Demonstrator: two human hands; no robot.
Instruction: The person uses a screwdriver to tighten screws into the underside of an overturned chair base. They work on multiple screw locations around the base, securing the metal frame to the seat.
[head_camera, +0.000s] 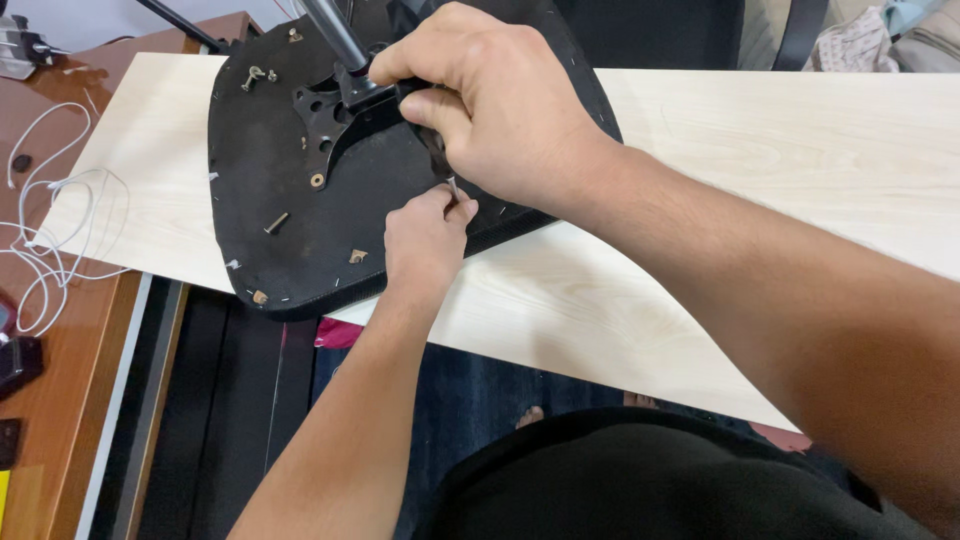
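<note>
From the black-clad lap at the bottom, the left hand (428, 240) pinches a small metal screw (452, 187) at the frame's centre, on the upturned black fabric-covered chair seat (270, 190) lying on the pale wood-grain bench (780, 170), while beyond it the right hand (500, 100) clenches the black metal bracket (335, 110) near the brown desk (50, 390) with white cables (55, 230) at left.

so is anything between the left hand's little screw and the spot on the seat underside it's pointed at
Partly. The right hand lies across the black seat underside, covering the area just above the small screw pinched in the left hand. The screw's tip sits at the right hand's edge; whether a hole lies there is hidden.
</note>
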